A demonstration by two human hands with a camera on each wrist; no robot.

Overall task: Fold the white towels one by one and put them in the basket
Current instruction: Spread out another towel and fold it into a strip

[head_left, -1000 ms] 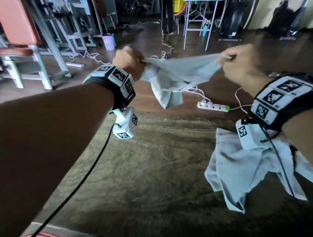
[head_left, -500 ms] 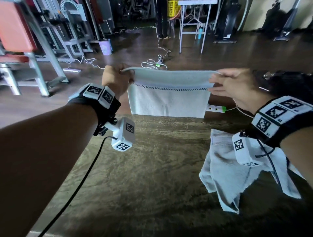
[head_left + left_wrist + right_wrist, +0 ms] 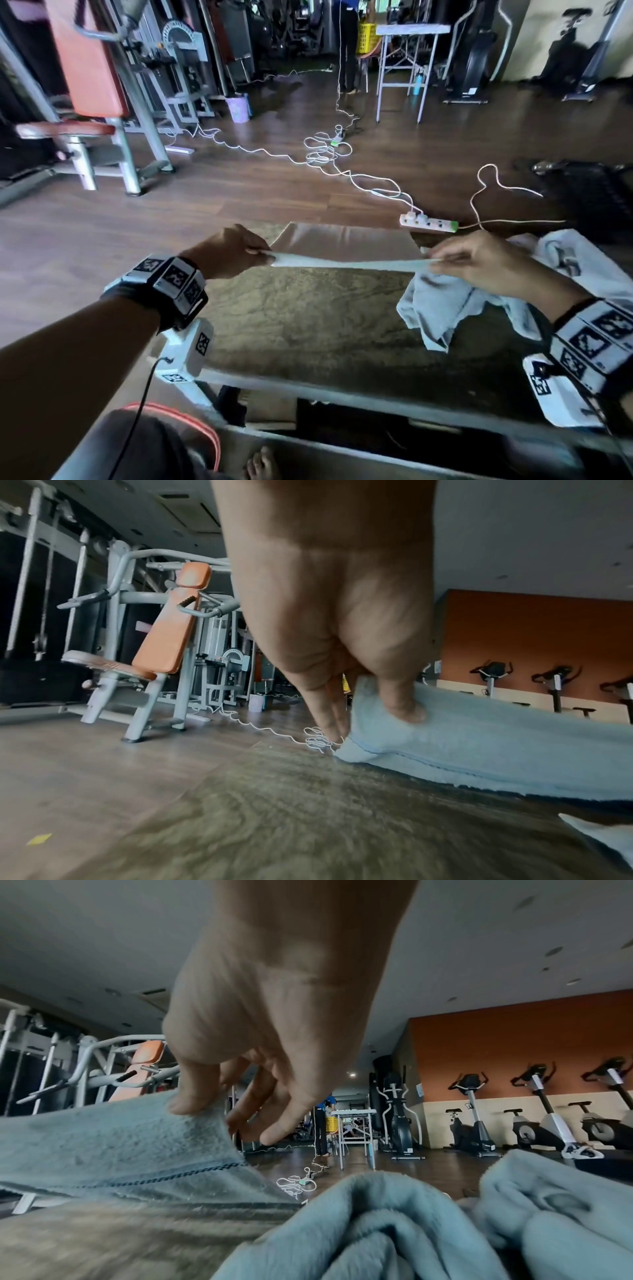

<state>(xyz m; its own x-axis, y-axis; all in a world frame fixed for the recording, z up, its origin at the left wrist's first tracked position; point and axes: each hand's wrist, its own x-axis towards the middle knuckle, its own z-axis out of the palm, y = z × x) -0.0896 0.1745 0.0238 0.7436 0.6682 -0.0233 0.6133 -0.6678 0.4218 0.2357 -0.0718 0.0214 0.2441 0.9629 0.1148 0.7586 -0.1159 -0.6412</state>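
Stretching a white towel taut between them, the left hand and the right hand each pinch one end of its top edge, thumb pressed against the fingers with the cloth between. The towel hangs just above the middle of the desk, so nearly edge-on to the head view that it shows as a thin strip; the wrist views show thick, soft pile and a dark stitched band near the hem.

It looks light and entirely limp, so it will probably sag and crease wherever it is not held. The corners seem the best hold, since tension along the edge keeps it flat, and the pile should give a sure, non-slip purchase. Nothing about it seems fragile.

A heap of unfolded towels lies crumpled on the right side of the desk, directly below the right hand and just beside the stretched towel's right end. That heap is likely the main obstacle: laid down where it is, the held towel could overlap it. The bare left part of the desk offers more room. No basket next to the desk is visible. Far off on the floor lie a white power strip and loose cables, well clear of the work.
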